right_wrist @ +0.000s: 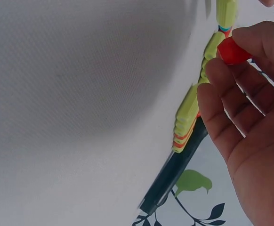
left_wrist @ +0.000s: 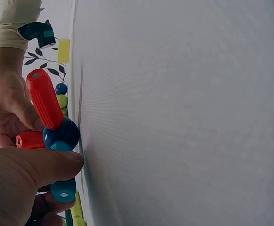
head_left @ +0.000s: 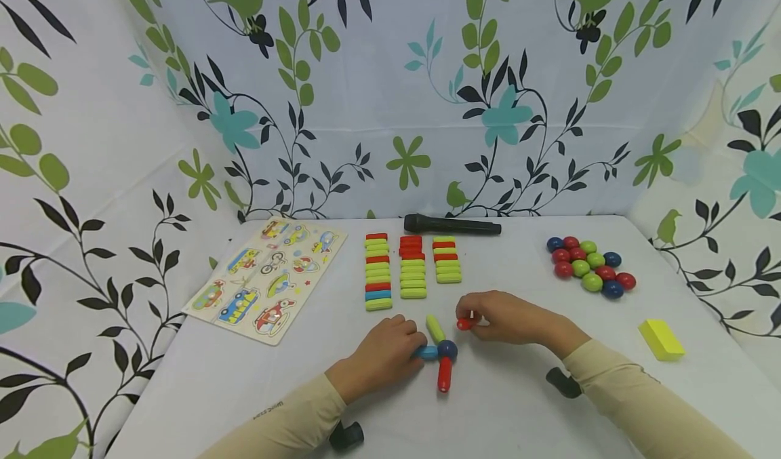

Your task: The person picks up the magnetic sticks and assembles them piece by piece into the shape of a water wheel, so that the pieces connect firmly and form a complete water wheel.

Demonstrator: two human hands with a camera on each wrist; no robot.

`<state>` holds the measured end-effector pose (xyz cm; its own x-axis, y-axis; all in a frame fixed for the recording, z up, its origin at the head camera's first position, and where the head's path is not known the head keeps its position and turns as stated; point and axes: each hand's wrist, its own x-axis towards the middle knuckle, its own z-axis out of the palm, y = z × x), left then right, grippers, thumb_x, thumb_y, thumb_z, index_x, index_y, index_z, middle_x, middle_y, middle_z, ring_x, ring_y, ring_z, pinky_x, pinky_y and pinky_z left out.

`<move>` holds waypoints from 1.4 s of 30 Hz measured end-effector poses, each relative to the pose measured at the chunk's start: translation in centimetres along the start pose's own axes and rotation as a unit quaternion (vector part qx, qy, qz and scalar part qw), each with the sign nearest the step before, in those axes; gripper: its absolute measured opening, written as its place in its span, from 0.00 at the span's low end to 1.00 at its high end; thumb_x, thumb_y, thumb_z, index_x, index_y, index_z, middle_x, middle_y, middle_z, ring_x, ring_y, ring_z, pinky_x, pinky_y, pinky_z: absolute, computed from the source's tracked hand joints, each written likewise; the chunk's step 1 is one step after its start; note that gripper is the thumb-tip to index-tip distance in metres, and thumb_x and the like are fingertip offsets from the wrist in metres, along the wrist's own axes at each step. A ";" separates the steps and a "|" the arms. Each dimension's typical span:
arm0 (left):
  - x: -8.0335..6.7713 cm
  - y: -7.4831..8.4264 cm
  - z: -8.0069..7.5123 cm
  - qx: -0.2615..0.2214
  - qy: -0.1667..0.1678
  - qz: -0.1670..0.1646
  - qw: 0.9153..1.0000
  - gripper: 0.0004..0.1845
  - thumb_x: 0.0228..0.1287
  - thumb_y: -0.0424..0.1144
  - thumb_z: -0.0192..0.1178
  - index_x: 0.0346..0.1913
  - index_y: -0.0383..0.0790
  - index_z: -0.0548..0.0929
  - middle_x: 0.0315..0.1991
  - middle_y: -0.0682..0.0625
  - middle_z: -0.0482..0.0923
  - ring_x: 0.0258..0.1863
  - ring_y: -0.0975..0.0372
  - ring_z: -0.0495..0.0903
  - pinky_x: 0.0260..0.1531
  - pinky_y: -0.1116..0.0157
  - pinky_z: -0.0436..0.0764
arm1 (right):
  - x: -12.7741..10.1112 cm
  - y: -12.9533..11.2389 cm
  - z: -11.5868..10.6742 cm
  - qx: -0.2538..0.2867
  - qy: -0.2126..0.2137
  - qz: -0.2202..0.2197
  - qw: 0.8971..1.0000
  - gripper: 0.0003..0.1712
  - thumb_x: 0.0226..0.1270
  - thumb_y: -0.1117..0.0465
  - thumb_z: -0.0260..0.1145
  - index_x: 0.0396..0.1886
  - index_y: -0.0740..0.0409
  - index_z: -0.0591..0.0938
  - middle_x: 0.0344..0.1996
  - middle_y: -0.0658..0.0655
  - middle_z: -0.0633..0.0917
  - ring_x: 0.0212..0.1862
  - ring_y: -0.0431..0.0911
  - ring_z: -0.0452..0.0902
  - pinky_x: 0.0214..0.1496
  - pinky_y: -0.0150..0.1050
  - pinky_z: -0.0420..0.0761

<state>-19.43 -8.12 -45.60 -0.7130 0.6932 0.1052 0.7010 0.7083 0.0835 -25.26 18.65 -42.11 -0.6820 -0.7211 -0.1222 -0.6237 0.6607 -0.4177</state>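
Observation:
My left hand (head_left: pixel 384 350) pinches a light blue rod (left_wrist: pixel 63 190) joined to a dark blue ball (head_left: pixel 447 349). From the same ball a red rod (head_left: pixel 445 376) sticks out toward me and a lime green rod (head_left: pixel 434 327) points away. My right hand (head_left: pixel 506 316) holds a second red rod (right_wrist: pixel 233 51) between thumb and fingers, to the right of the green rod. A small gap separates that red rod from the ball in the head view. Most of it is hidden by the fingers.
Three columns of coloured rods (head_left: pixel 413 284) lie behind the hands, with a black microphone (head_left: pixel 453 225) beyond them. Several coloured balls (head_left: pixel 592 282) are grouped at the back right, near a yellow block (head_left: pixel 662 340). A picture puzzle board (head_left: pixel 268 279) lies at the left.

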 end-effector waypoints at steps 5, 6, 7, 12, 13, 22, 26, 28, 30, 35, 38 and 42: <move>0.0 0.0 0.0 -0.002 -0.004 -0.003 1.000 0.15 0.60 0.47 0.74 0.49 0.49 0.88 0.39 0.58 0.83 0.38 0.67 0.74 0.41 0.72 0.76 | 0.0 0.0 0.1 -0.002 0.005 -0.002 1.000 0.15 0.64 0.60 0.73 0.47 0.41 0.81 0.37 0.35 0.81 0.44 0.35 0.78 0.51 0.37 0.83; 0.0 0.0 0.0 -0.002 -0.004 -0.004 1.000 0.15 0.60 0.47 0.74 0.49 0.49 0.88 0.39 0.58 0.83 0.38 0.67 0.74 0.41 0.71 0.76 | -0.1 0.0 0.1 -0.001 0.005 -0.002 1.000 0.16 0.64 0.60 0.73 0.49 0.42 0.82 0.38 0.36 0.81 0.44 0.36 0.78 0.51 0.37 0.83; 0.0 0.0 0.0 -0.002 -0.004 -0.004 1.000 0.15 0.60 0.48 0.74 0.49 0.48 0.88 0.39 0.57 0.83 0.38 0.66 0.74 0.41 0.71 0.76 | -0.1 0.0 0.1 -0.001 0.003 -0.001 1.000 0.17 0.64 0.61 0.73 0.51 0.43 0.82 0.40 0.36 0.82 0.44 0.36 0.78 0.51 0.37 0.83; 0.0 0.1 0.0 0.002 -0.001 0.000 1.000 0.15 0.60 0.48 0.74 0.48 0.48 0.88 0.38 0.57 0.83 0.37 0.66 0.74 0.40 0.72 0.76 | -0.2 0.1 0.2 -0.008 -0.003 -0.003 1.000 0.24 0.66 0.61 0.72 0.62 0.46 0.82 0.49 0.40 0.85 0.47 0.36 0.78 0.53 0.39 0.83; 0.0 0.1 0.0 0.001 0.000 0.001 1.000 0.15 0.60 0.48 0.74 0.48 0.48 0.88 0.38 0.57 0.83 0.37 0.66 0.74 0.40 0.72 0.76 | -0.2 0.1 0.2 -0.011 -0.004 -0.005 1.000 0.25 0.66 0.60 0.71 0.63 0.45 0.82 0.50 0.41 0.85 0.48 0.36 0.78 0.53 0.39 0.82; 0.0 0.1 0.2 0.003 0.004 0.003 1.000 0.15 0.60 0.48 0.74 0.48 0.48 0.88 0.39 0.57 0.84 0.38 0.66 0.74 0.40 0.72 0.76 | -0.3 0.2 0.3 -0.018 0.003 -0.021 1.000 0.26 0.67 0.62 0.70 0.64 0.46 0.81 0.52 0.42 0.85 0.51 0.39 0.79 0.56 0.42 0.82; 0.0 0.0 0.2 0.002 0.009 0.006 1.000 0.15 0.60 0.48 0.74 0.48 0.48 0.88 0.39 0.57 0.84 0.37 0.66 0.74 0.40 0.72 0.76 | -0.3 0.0 0.1 -0.006 0.001 -0.001 1.000 0.20 0.66 0.60 0.71 0.57 0.48 0.80 0.42 0.41 0.85 0.42 0.37 0.79 0.48 0.37 0.83; 0.0 0.0 0.2 0.001 0.011 0.007 1.000 0.15 0.60 0.48 0.74 0.48 0.48 0.88 0.39 0.57 0.84 0.38 0.66 0.75 0.41 0.72 0.77 | -0.4 -0.1 0.1 0.004 0.001 0.015 1.000 0.17 0.66 0.58 0.72 0.52 0.48 0.78 0.35 0.40 0.83 0.36 0.36 0.78 0.43 0.34 0.81; 0.0 0.0 0.3 0.000 0.012 0.006 1.000 0.14 0.60 0.47 0.74 0.47 0.48 0.89 0.39 0.57 0.84 0.38 0.66 0.75 0.41 0.72 0.77 | -0.4 -0.1 0.0 0.012 0.004 0.028 1.000 0.16 0.65 0.55 0.73 0.47 0.48 0.76 0.30 0.39 0.81 0.33 0.36 0.76 0.39 0.33 0.80; 0.0 -0.1 0.5 0.001 0.012 0.005 1.000 0.14 0.60 0.47 0.74 0.47 0.48 0.89 0.39 0.57 0.84 0.38 0.66 0.74 0.41 0.71 0.77 | -0.4 -0.3 -0.1 0.010 0.016 0.034 0.999 0.16 0.64 0.52 0.75 0.43 0.46 0.76 0.27 0.39 0.79 0.32 0.37 0.75 0.37 0.33 0.79; 0.0 -0.1 0.5 0.000 0.011 0.005 1.000 0.14 0.60 0.47 0.74 0.47 0.48 0.88 0.39 0.58 0.84 0.37 0.66 0.74 0.41 0.71 0.77 | -0.5 -0.5 -0.2 0.008 0.013 0.025 1.000 0.13 0.63 0.56 0.74 0.41 0.44 0.76 0.27 0.38 0.78 0.33 0.37 0.74 0.37 0.33 0.78; 0.0 -0.1 0.4 0.003 0.009 0.008 1.000 0.15 0.60 0.47 0.75 0.47 0.48 0.88 0.38 0.58 0.83 0.37 0.66 0.74 0.40 0.71 0.77 | -0.6 -0.5 -0.1 0.007 0.000 0.008 1.000 0.13 0.63 0.60 0.73 0.44 0.42 0.80 0.32 0.38 0.82 0.37 0.37 0.77 0.42 0.35 0.80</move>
<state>-19.53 -8.09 -46.00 -0.7012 0.7020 0.1242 0.7121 0.6981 0.0747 -24.58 18.83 -41.71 -0.6916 -0.7109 -0.1281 -0.6079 0.6686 -0.4282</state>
